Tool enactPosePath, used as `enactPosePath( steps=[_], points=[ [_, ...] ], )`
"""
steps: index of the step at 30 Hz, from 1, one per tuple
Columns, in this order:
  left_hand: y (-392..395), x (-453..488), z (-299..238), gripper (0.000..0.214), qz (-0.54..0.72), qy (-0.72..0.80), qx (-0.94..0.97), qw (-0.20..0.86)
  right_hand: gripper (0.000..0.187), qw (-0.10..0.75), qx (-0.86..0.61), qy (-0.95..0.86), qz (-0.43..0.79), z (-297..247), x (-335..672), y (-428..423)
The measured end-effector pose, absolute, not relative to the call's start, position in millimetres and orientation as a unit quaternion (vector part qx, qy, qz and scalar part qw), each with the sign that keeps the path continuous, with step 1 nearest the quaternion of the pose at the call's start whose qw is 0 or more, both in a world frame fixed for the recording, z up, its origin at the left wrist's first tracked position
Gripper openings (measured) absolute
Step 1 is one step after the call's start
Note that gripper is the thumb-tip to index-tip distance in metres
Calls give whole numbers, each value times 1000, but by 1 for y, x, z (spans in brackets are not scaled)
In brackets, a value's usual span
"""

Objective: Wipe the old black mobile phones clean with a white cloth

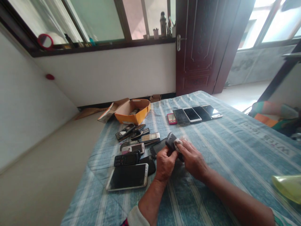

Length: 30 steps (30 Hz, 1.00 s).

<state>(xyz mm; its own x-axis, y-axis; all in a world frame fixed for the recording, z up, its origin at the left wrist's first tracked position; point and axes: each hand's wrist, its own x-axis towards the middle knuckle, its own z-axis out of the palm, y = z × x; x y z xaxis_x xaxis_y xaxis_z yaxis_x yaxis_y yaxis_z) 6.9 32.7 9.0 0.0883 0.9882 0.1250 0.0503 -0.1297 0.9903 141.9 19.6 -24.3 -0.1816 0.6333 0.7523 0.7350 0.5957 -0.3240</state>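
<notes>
While the left hand [165,162] grips a dark phone [170,140], the right hand [193,158] holds cloth [178,145] (white) against it; handsets [127,159] lie nearby.

Blue strp. cloth [225,163], orng. box [133,119], misc. phones [135,148], phone row [192,115]

One held phone [170,140], one cloth [178,145], one door [199,59]

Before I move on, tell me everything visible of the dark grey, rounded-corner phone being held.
The dark grey, rounded-corner phone looks smooth and shiny, like plastic. It is tilted above the blue striped fabric; the left grip holds its near side, while the right grip holds a crumpled white cloth against it. Much of it is hidden.
</notes>
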Motion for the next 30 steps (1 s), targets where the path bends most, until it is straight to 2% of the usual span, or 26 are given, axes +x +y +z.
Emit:
enactPosePath(
  steps=[6, 10, 17, 23, 30],
  points=[
    [34, 7, 8, 25, 497, 474, 533, 494, 45, 462, -433, -772, -54, -23, 140, 13],
    [34, 8, 7, 25, 501, 487, 510, 503, 44, 429, -449, -782, -57, -21, 138, 9],
    [37, 7, 3, 24, 495, 498, 473, 532, 55, 368, -480, -794, -61, -24, 139, 9],
    [38, 6, 0, 22, 476, 471, 466, 579, 44, 362, -470, -800, -94, -25, 140, 11],
    [38, 7, -1, 25, 465, 498, 462, 568, 34, 360, -476, -799, -78, -17, 154, 17]
  ],
)
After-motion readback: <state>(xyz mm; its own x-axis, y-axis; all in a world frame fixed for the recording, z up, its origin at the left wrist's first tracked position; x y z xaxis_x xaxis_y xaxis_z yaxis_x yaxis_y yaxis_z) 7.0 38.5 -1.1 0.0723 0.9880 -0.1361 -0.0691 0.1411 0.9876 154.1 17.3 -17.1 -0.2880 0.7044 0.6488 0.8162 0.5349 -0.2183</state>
